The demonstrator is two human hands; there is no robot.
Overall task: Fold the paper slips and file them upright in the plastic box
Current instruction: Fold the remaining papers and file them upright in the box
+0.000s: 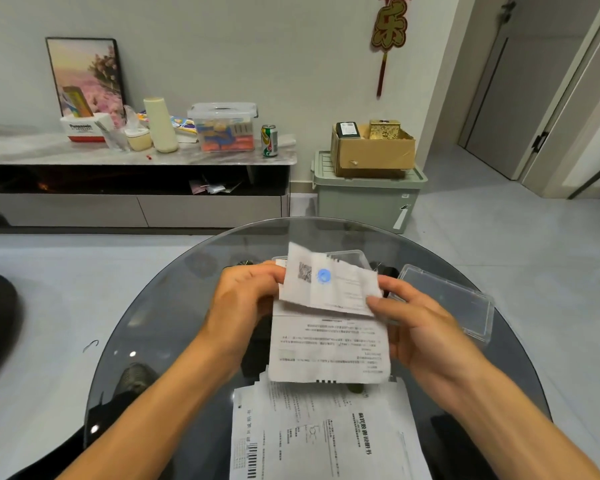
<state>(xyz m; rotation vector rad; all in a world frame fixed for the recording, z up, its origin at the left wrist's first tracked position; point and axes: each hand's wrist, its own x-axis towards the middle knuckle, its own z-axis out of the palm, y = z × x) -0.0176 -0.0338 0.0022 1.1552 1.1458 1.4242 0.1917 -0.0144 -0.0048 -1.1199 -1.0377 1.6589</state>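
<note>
Evidently mid-fold: the left hand (246, 299) and right hand (413, 320) each pinch one end of a paper slip (329, 289) — lifted above the glass counter (160, 341) so it can bend freely — just before the open plastic box (355, 257), more slips (326, 431) waiting nearer.

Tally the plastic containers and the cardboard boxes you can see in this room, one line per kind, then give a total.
Clear plastic boxes: 2, the small box on the glass table and the lidded tub on the sideboard
Green plastic bins: 1
Cardboard boxes: 1
Total: 4
</note>
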